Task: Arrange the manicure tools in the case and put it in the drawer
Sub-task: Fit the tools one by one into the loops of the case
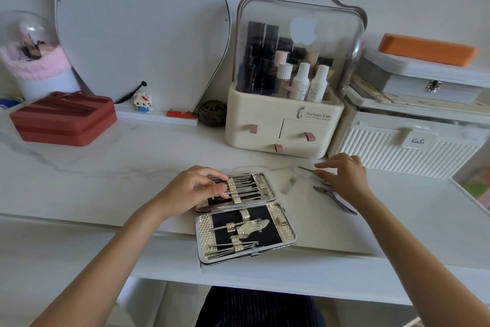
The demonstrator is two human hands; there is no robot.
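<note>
An open silver manicure case point(287, 232) with black lining lies at the front edge of the white table. Its far half holds a row of steel tools under a strap. The near half holds a few thin tools and a clipper. My left hand point(200, 186) rests on the tools in the far half, fingers curled over their left ends. My right hand point(343, 176) hovers over loose tools to the right of the case and pinches a thin steel tool point(305, 168). A pair of nippers point(335, 198) lies just below that hand.
A cream cosmetics organiser point(281, 125) with a clear dome and three small drawers stands behind the case. A white ribbed box point(405, 151) sits to its right, a red zip case point(63, 119) at back left. A small clear piece point(289, 184) lies between case and right hand.
</note>
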